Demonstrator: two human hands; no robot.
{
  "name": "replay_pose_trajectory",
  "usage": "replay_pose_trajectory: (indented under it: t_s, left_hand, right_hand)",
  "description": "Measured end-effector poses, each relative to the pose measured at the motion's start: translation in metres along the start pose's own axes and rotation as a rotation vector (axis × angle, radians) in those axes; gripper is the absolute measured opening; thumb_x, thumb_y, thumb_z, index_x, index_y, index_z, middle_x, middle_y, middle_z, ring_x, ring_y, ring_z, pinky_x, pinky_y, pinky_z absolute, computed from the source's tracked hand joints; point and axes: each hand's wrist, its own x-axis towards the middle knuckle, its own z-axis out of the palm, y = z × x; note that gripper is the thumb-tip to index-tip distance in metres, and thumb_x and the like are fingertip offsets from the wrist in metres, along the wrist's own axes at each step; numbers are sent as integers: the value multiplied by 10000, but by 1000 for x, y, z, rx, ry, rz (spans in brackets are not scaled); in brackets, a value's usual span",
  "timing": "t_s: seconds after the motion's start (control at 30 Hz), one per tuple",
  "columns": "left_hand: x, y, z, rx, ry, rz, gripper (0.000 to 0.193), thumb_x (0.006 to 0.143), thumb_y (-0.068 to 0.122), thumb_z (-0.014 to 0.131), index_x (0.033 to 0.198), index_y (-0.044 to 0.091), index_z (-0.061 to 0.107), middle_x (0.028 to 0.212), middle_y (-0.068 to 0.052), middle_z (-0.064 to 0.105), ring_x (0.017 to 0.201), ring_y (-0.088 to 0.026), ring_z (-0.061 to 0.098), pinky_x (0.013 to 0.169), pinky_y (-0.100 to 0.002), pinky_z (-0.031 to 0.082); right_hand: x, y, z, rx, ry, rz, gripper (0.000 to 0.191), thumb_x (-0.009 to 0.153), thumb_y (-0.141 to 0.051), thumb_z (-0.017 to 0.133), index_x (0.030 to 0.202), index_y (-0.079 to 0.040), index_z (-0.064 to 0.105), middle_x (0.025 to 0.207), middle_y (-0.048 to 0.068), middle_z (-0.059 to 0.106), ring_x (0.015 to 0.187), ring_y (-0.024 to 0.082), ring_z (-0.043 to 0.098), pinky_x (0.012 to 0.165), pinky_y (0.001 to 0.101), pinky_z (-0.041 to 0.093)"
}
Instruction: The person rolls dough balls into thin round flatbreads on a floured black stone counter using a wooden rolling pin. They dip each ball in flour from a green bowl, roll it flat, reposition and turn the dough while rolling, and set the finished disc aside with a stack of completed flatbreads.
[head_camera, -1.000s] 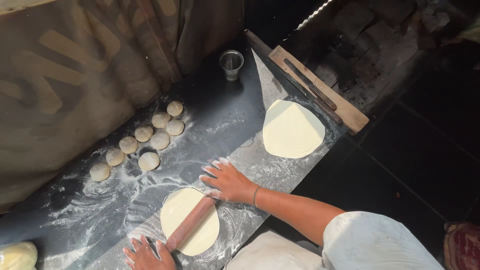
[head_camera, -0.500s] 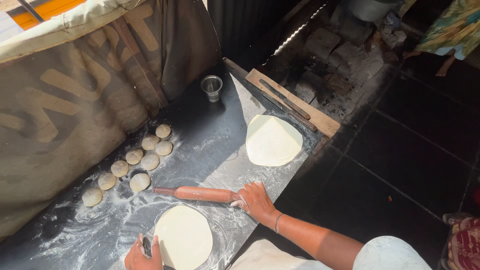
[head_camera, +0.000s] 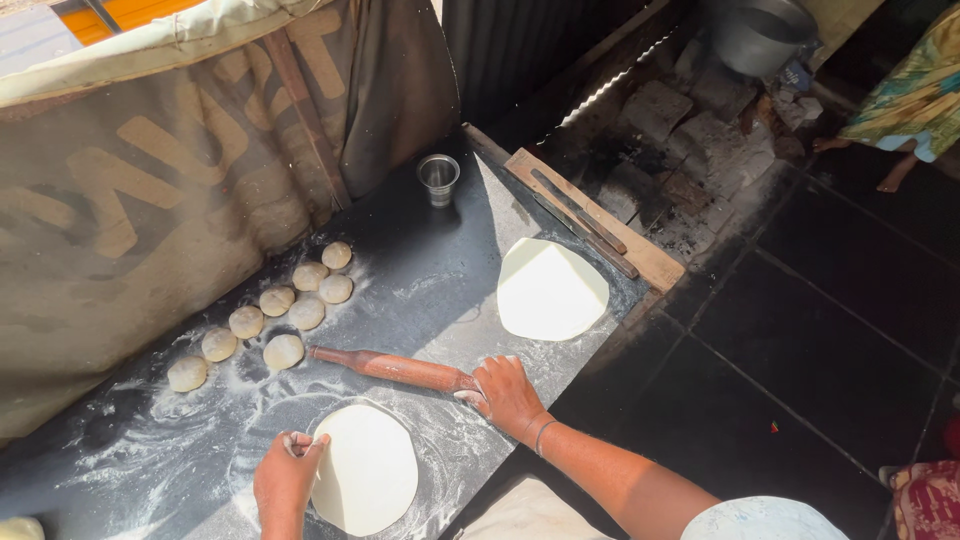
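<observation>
Right hand (head_camera: 508, 396): fingers closed over end of wooden rolling pin (head_camera: 392, 368) lying on floured black slab (head_camera: 420, 270). Left hand (head_camera: 286, 482): fingers pinching edge of rolled dough round (head_camera: 366, 470), just below the pin.

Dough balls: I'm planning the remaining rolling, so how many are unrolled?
7 dough balls, in two diagonal rows on the floured counter, beyond the rolling pin. None seem hidden.

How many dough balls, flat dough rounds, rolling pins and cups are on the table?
Dough balls: 8
Flat dough rounds: 2
Rolling pins: 1
Cups: 1
Total: 12
</observation>
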Motion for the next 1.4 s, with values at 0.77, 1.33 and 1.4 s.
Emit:
replay_pose_trajectory:
  t_s: [0.77, 1.33, 1.4]
  left_hand:
    - [-63, -38, -30, 258, 224, 654, 984, 811, 772, 580, 1490, 69, 459, 1574, -243, 358, 1500, -389, 245, 1222, -549, 136]
    - [-126, -84, 12, -10, 461, 144, 642, 1039, 236, 501, 1603, 13, 291, 1684, -298, 181, 1588, -457, 51, 1257, -620, 29]
    - [-110, -84, 9, 53, 458, 157, 642, 1036, 223, 495, 1604, 6, 291, 1684, -291, 192, 1591, -457, 50, 1256, -632, 22]
  right_hand:
    - [-3, -3, 25, -92, 107, -77, 390, 930, -411, 733, 1081, -56, 675, 948, 132, 617, 952, 342, 579, 897, 488, 397]
    - [-52, -50, 30, 136, -140, -452, 584, 886, -402, 643, 1361, -70, 565, 1454, 184, 490, 1439, 404, 369, 1156, 584, 258]
    - [-33, -57, 36, 100, -133, -367, 590, 964, -429, 559, 1419, -56, 523, 1536, 201, 424, 1504, 414, 293, 1209, 610, 212]
